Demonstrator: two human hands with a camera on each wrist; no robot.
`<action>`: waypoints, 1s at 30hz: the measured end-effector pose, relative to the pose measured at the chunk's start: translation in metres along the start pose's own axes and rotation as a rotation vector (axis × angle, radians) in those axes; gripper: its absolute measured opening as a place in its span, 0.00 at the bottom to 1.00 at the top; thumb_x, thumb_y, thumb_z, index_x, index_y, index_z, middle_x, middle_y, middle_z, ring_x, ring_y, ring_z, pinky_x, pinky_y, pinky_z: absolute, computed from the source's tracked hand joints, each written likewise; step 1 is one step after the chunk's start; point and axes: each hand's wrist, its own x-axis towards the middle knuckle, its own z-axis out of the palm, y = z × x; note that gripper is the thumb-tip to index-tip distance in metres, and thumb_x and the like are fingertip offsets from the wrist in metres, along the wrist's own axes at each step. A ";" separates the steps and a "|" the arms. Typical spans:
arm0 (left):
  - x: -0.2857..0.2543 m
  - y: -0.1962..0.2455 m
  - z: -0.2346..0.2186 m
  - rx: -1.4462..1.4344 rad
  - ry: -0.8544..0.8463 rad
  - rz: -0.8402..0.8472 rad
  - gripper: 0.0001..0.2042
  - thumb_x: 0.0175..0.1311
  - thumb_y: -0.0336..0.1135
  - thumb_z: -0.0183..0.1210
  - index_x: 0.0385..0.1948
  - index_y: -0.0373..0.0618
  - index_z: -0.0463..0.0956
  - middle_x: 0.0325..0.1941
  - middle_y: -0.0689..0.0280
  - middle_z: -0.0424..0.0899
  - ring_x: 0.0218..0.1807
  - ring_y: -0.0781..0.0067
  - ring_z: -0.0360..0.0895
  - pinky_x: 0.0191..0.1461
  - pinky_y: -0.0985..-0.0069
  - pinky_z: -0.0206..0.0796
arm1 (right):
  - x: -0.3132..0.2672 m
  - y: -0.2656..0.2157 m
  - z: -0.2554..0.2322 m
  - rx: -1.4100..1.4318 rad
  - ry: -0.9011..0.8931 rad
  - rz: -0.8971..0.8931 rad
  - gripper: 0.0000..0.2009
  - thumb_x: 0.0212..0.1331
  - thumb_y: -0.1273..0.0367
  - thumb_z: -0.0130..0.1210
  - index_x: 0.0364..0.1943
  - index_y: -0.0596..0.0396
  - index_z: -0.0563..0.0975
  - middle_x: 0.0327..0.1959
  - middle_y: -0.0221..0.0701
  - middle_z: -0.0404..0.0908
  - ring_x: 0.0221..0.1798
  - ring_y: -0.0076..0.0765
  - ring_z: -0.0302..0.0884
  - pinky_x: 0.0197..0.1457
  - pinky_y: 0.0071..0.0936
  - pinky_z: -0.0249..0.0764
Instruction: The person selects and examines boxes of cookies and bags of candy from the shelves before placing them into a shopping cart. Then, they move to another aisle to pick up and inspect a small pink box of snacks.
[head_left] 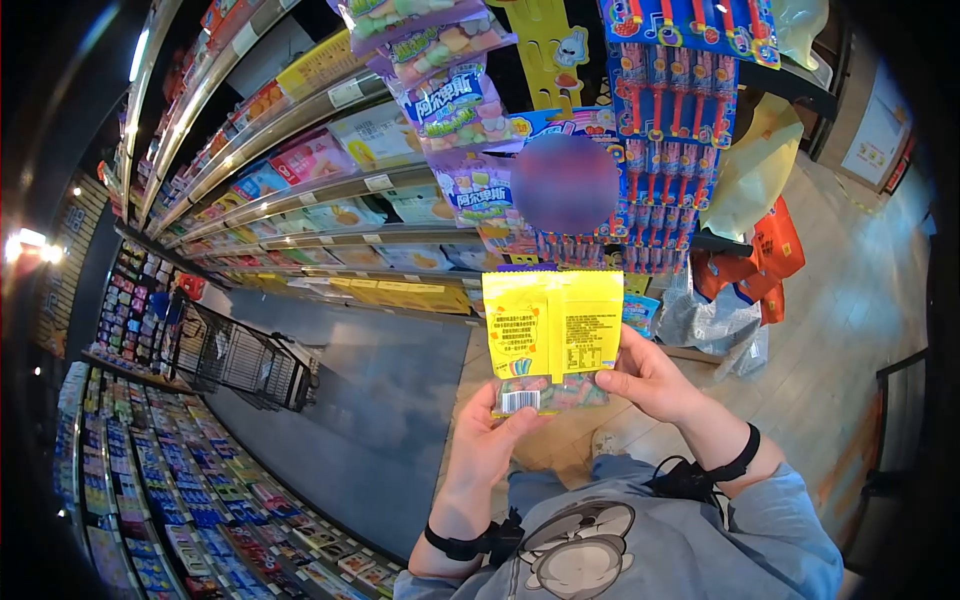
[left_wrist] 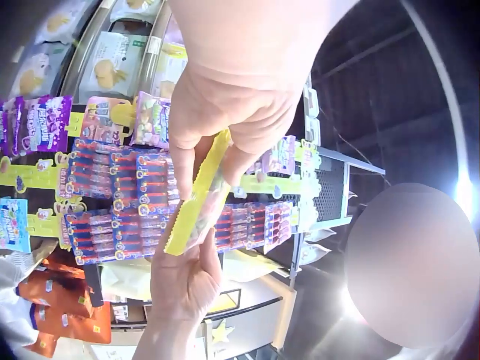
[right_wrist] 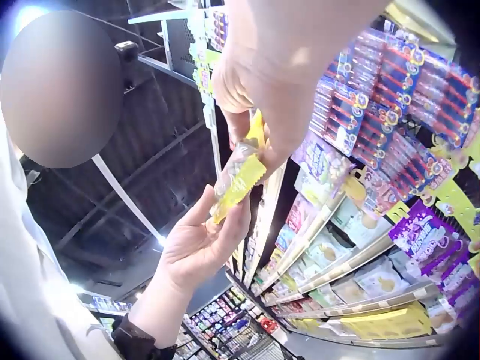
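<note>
Both hands hold a yellow candy bag upright in front of the chest, its printed back facing the head view. Pink and greenish pieces show through the clear lower strip, beside a white barcode label. My left hand grips the lower left corner, thumb on the near face. At the right edge, my right hand pinches the bag with its thumb on the near side. In the left wrist view the bag appears nearly edge-on between the two hands. Fingers behind the bag are hidden in the head view.
Purple marshmallow bags and blue cards of red sticks hang just beyond the hands. Long snack shelves run off to the left. A black shopping cart stands in the aisle. Orange bags hang at the right.
</note>
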 end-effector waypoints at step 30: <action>-0.002 0.035 0.026 -0.071 -0.037 0.127 0.20 0.59 0.25 0.56 0.53 0.37 0.62 0.50 0.60 0.75 0.51 0.69 0.74 0.54 0.65 0.69 | -0.009 -0.036 0.016 -0.006 -0.102 -0.112 0.29 0.59 0.77 0.51 0.64 0.57 0.52 0.61 0.33 0.62 0.64 0.31 0.58 0.66 0.34 0.57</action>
